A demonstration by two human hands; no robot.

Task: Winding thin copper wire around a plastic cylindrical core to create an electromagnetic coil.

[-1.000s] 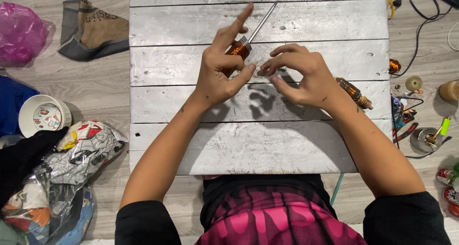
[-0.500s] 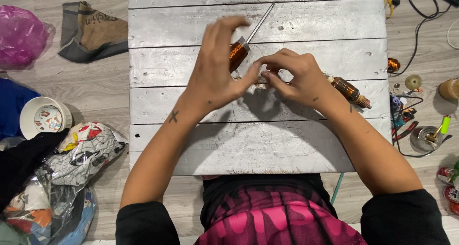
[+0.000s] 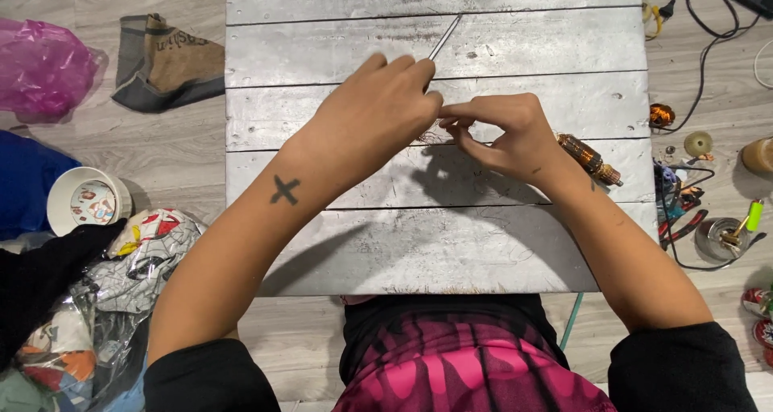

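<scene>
Screwdriver [image 3: 444, 37] shaft juts out beyond the closed left hand [image 3: 378, 110]

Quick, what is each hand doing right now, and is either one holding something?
Left hand: closed around a screwdriver.
Right hand: fingertips pinched on something too small to identify.

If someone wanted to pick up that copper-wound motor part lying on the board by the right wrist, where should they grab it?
Probably around the copper-wound middle of the motor part, its thickest section, with fingers coming from above and closing across its width. It lies flat and slanted on the silver board, its free end pointing toward the board's right edge. The right hand covers the other end, so approach from the right edge.
</scene>
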